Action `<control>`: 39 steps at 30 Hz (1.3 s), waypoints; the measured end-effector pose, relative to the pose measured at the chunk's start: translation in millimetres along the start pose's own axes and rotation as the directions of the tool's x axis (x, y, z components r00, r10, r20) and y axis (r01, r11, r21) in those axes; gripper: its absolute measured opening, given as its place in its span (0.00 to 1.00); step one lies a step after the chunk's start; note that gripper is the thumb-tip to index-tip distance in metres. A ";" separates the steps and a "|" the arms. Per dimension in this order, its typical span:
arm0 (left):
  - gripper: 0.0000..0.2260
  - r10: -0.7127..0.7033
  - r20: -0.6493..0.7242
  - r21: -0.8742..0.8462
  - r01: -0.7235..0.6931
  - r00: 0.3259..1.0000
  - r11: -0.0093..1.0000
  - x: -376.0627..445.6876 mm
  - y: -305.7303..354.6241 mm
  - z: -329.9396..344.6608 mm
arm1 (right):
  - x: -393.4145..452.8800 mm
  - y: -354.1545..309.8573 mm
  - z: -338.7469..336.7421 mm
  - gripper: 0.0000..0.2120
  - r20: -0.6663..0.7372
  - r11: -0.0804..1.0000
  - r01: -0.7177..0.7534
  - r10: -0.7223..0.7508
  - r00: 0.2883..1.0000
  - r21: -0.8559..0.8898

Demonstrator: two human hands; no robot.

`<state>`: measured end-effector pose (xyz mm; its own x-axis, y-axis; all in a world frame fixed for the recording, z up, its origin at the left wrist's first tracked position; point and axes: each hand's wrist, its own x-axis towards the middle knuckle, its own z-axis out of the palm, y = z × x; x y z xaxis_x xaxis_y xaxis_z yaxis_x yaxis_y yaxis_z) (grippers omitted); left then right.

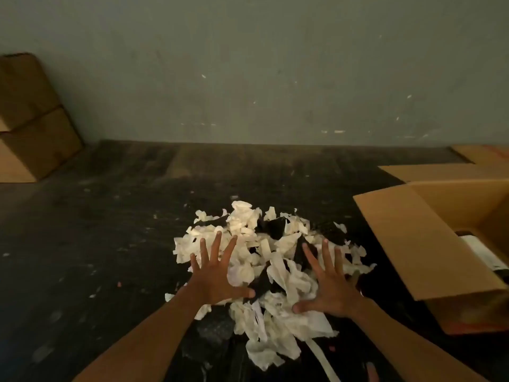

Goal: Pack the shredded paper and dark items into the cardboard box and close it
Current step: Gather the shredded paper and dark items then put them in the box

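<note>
A heap of white shredded paper (pixel 278 274) lies on the dark floor in front of me, with dark items (pixel 276 227) half buried in it. My left hand (pixel 217 274) is spread flat over the heap's left side, fingers apart, holding nothing. Over the heap's right side my right hand (pixel 327 282) is spread the same way. The open cardboard box (pixel 413 238) stands to the right, flaps up, with something dark and white inside it at the right edge.
Stacked closed cardboard boxes (pixel 30 119) lean against the grey wall at the far left. Small paper scraps dot the dark floor (pixel 110 216). A long white strip (pixel 322 359) trails from the heap toward me.
</note>
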<state>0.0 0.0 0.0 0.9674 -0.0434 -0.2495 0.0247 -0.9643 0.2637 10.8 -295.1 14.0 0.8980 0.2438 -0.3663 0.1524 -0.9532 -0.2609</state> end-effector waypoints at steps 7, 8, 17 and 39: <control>0.64 0.051 0.162 0.077 -0.064 0.986 0.995 69.7 7.5 2.4 | 97.9 11.0 -3.9 0.62 0.061 0.971 0.110 -0.099 0.993 -0.212; 0.64 0.050 0.202 0.094 -0.070 0.978 0.993 76.3 7.9 10.0 | 107.6 10.9 -0.3 0.61 0.109 0.964 0.118 -0.094 0.990 -0.237; 0.45 0.019 0.099 0.203 -0.038 0.995 0.978 84.5 7.3 54.1 | 123.9 15.2 29.6 0.51 0.071 0.926 0.176 -0.161 0.984 -0.335; 0.21 -0.007 -0.291 -0.115 -0.028 0.957 0.993 38.1 -9.1 -31.5 | 95.4 11.5 -42.5 0.31 -0.188 0.933 0.126 -0.065 0.980 0.337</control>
<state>44.6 15.3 17.5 0.9987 0.0407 0.0303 0.0263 -0.9261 0.3763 115.7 -290.3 14.0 0.9478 0.2669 -0.1743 0.1163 -0.7985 -0.5906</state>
